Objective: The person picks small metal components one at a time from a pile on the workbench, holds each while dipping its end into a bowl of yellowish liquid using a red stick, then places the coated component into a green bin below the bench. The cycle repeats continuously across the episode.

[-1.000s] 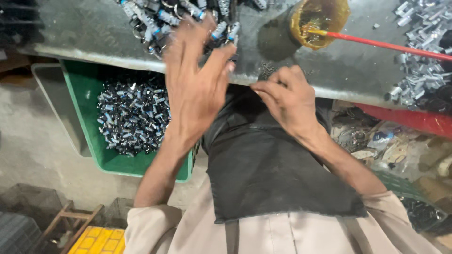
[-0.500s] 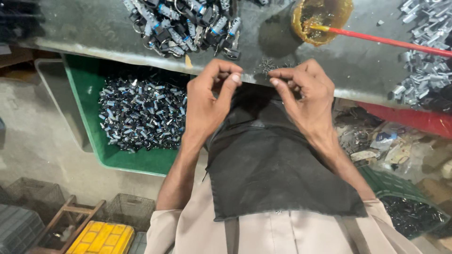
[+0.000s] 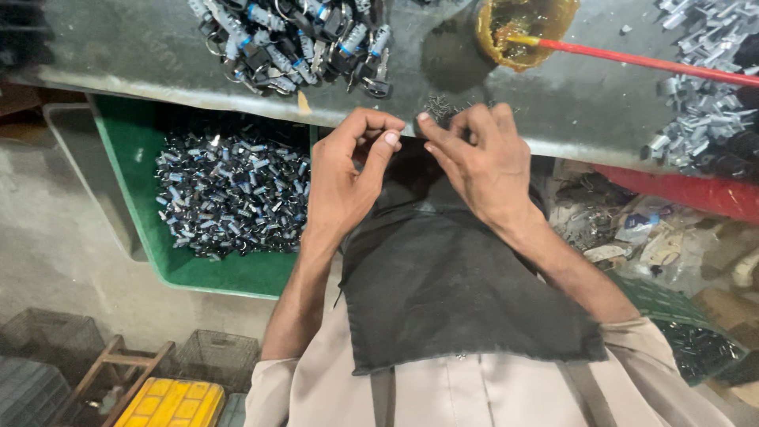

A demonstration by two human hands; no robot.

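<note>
A bare concrete floor (image 3: 55,237) lies below a grey metal workbench (image 3: 142,55) that spans the top of the head view. Nearest the camera, a dark apron (image 3: 451,292) covers the lap of the person in a beige garment. Low on the left stand a yellow crate (image 3: 170,403) and wire baskets (image 3: 213,360) on the floor.

Both hands meet just at the bench's near edge, above the apron. The left hand (image 3: 344,186) is curled, thumb and forefinger tips drawn toward each other; whatever sits between them is too small to make out. The right hand (image 3: 478,162) has its fingers pressed close together, tips pointing toward the left hand and almost touching it, right beside a little cluster of tiny metal pins (image 3: 439,107) on the bench edge.

Left of the hands, under the bench, a green tray (image 3: 198,273) holds a heap of small dark-and-silver parts (image 3: 229,194). Farther off on the bench top lie a pile of black parts with rings and blue bands (image 3: 292,39), an amber bowl (image 3: 526,28) with a red stick (image 3: 648,62) resting in it, and a heap of silvery metal pieces (image 3: 700,103) at right.
</note>
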